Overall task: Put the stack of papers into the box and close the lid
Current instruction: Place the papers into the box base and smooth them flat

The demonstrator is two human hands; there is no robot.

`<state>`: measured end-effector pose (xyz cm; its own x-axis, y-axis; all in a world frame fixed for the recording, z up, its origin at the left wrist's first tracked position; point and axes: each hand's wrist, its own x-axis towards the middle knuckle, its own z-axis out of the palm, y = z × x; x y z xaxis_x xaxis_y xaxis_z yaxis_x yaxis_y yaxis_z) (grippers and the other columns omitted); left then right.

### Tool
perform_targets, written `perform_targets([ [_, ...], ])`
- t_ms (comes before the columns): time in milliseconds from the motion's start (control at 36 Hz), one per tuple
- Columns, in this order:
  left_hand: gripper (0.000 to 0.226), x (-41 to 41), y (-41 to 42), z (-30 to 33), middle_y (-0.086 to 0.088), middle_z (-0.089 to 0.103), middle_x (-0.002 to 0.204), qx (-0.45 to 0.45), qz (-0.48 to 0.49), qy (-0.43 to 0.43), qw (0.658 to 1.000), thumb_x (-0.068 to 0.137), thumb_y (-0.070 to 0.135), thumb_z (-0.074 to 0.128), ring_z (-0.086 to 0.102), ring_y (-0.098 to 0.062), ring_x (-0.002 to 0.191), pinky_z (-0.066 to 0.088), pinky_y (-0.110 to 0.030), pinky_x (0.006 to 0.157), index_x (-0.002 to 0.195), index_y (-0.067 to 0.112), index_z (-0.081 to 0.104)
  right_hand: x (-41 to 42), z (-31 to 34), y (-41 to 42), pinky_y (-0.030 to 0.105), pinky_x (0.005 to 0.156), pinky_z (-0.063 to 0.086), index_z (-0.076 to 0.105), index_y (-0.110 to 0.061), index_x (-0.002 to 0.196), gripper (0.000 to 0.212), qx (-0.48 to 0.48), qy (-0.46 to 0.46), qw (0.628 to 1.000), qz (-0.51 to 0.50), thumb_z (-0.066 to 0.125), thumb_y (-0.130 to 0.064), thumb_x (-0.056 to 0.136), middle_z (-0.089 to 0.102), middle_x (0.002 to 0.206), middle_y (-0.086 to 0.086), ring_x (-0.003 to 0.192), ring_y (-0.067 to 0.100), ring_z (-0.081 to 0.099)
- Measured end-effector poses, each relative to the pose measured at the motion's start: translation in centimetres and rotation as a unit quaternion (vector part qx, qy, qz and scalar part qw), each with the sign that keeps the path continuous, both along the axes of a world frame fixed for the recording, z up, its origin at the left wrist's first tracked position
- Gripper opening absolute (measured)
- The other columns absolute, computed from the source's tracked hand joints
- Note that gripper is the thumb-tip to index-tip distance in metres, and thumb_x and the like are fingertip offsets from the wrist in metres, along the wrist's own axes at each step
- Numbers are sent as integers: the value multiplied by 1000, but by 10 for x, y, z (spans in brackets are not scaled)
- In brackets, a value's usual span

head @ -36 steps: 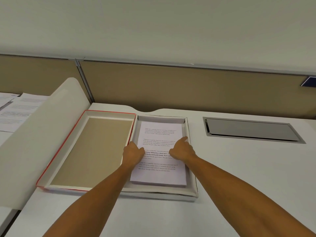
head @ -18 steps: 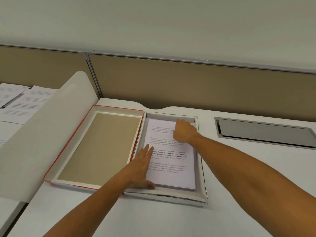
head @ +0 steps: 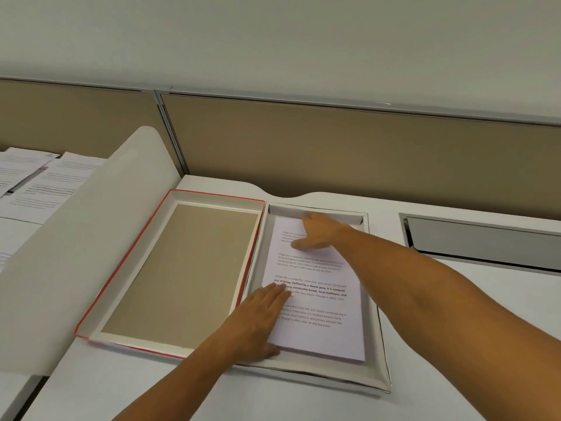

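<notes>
Both flat and open on papers [head: 315, 287] inside box [head: 375, 314], left hand [head: 261, 317] near, right hand [head: 318, 232] far; probably light, floppy, slippery sheets, best squared by edges; lid [head: 170, 268] lay open alongside.

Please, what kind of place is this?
Probably an office cubicle: a white desk against tan partition panels, a metal cable hatch set in it, and printed documents on the next desk.
</notes>
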<state>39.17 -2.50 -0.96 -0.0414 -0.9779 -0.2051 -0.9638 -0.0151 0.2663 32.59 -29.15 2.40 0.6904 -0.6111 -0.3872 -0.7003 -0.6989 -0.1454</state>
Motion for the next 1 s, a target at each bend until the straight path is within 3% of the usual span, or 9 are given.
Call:
perform_targets([
  [361, 104, 8, -1, -9, 3, -3, 164, -9, -8, 0, 1000, 79, 57, 63, -1, -16, 151, 9, -39, 124, 154, 22, -1, 1, -13, -7, 45, 106, 41, 37, -11, 143, 91, 14, -23, 999, -22, 61, -69, 77, 42, 146, 10, 132, 29, 42],
  [528, 106, 5, 0, -6, 4, -4, 164, -13, 5, 11, 1000, 80, 55, 65, -2, -15, 151, -2, -29, 121, 154, 21, -3, 2, -18, -3, 46, 112, 36, 28, -9, 149, 95, 0, -23, 999, -30, 59, -67, 80, 32, 153, 11, 140, 32, 32],
  [1000, 113, 2, 2, -1, 6, -6, 164, 5, 19, 21, 1000, 79, 53, 68, -1, -15, 151, 10, -37, 124, 152, 26, -14, 0, -12, -7, 45, 115, 32, 25, -8, 151, 101, 31, -19, 999, -34, 58, -71, 79, 30, 156, 12, 143, 32, 30],
])
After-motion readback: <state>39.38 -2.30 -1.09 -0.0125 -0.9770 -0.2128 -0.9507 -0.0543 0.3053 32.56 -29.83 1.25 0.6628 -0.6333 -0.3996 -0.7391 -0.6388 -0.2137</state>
